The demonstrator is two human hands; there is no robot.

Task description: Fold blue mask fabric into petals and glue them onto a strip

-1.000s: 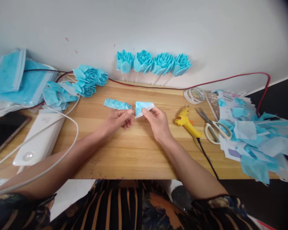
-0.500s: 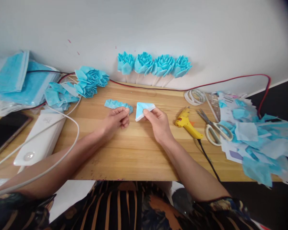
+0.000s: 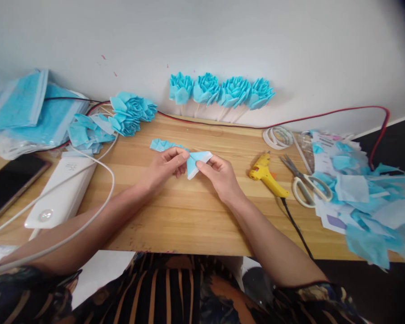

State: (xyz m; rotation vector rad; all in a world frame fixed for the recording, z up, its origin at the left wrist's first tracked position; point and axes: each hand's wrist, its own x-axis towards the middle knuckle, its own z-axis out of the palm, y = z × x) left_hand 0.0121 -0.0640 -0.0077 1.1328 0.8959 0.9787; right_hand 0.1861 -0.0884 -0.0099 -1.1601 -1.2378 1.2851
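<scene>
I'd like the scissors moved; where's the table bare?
Bare table lies between the left hand, right hand and near edge, and from right hand back towards the roses. Crowded: right end, with scraps; left end, with masks and phone.

A pale grey wall (image 3: 121, 36) flecked with small red marks (image 3: 103, 57) rises behind a wood-grain tabletop (image 3: 195, 220).

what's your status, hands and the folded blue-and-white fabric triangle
Right hand pinching the folded triangle. Left hand at its left corner, grip unclear. Pleated pale-blue fabric strip lies just beyond left hand, seemingly not blocking.
</scene>
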